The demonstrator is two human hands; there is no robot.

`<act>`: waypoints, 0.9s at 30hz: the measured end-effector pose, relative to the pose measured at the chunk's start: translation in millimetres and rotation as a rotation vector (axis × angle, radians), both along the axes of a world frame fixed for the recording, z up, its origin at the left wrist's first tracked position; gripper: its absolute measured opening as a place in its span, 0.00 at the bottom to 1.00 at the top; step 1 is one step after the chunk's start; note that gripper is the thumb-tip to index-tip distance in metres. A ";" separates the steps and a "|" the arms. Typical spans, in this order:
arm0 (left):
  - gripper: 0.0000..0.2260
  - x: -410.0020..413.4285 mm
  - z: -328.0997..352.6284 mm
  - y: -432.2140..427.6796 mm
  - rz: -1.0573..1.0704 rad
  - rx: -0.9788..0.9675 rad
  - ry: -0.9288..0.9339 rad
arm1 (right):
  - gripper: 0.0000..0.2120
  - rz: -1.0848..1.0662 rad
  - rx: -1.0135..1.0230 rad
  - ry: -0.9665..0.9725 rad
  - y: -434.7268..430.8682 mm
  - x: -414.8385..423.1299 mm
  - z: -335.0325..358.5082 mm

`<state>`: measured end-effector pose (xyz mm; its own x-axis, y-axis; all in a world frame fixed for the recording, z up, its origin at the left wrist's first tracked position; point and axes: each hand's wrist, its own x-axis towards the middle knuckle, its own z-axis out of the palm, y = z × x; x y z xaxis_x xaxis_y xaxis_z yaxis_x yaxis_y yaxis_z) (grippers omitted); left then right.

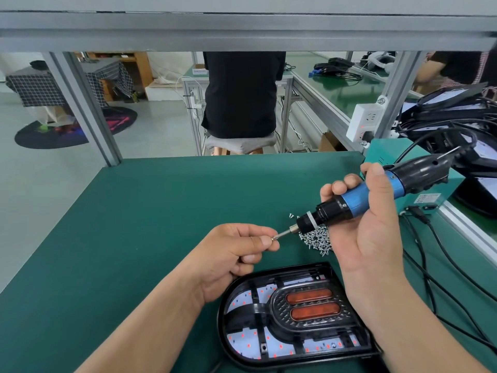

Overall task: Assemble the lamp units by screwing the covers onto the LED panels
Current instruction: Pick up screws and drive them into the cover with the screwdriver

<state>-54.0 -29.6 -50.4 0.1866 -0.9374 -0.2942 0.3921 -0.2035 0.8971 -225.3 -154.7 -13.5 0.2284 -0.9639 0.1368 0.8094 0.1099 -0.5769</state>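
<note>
My right hand (368,232) grips a blue-and-black electric screwdriver (376,193), held tilted with its bit pointing left and down. My left hand (236,251) pinches a small screw (273,238) against the bit's tip, thumb and forefinger closed on it. Below both hands a lamp unit (293,316) lies flat on the green mat (134,224): a black D-shaped cover over a white LED panel with red dots, and two orange lenses in the middle. A heap of loose silver screws (317,239) lies on the mat just behind the screwdriver's nose.
A teal power box (435,195) sits at the right with black cables (441,286) trailing across the mat. Stacked black lamp units (462,122) and a white power strip (363,122) stand at the back right. A person in black (242,95) sits beyond the bench.
</note>
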 end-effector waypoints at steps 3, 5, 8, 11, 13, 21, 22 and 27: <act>0.07 0.2 -0.2 0.0 0.002 0.000 0.006 | 0.08 0.006 0.001 0.000 0.1 0.1 -0.1; 0.07 0.5 -0.8 -0.3 -0.002 0.000 0.004 | 0.07 0.004 -0.002 0.000 0.1 0.0 0.2; 0.08 0.7 -2.0 -0.9 0.005 -0.001 -0.007 | 0.07 -0.002 -0.018 0.009 0.8 0.1 1.3; 0.07 -0.4 -4.0 -1.0 0.025 -0.008 -0.033 | 0.08 -0.004 -0.038 0.033 2.0 0.7 2.5; 0.07 -1.0 -4.9 -0.7 0.041 -0.014 -0.049 | 0.09 0.003 -0.045 0.056 2.4 0.9 4.1; 0.07 1.9 -4.9 2.0 0.052 -0.041 -0.066 | 0.11 0.068 0.026 0.076 -1.8 0.2 1.8; 0.08 2.1 -4.3 2.4 0.041 -0.043 -0.065 | 0.11 0.070 0.028 0.075 -1.9 0.6 1.3; 0.07 2.5 -0.7 3.8 -0.006 -0.067 -0.036 | 0.11 0.042 0.109 0.036 -3.0 0.9 0.1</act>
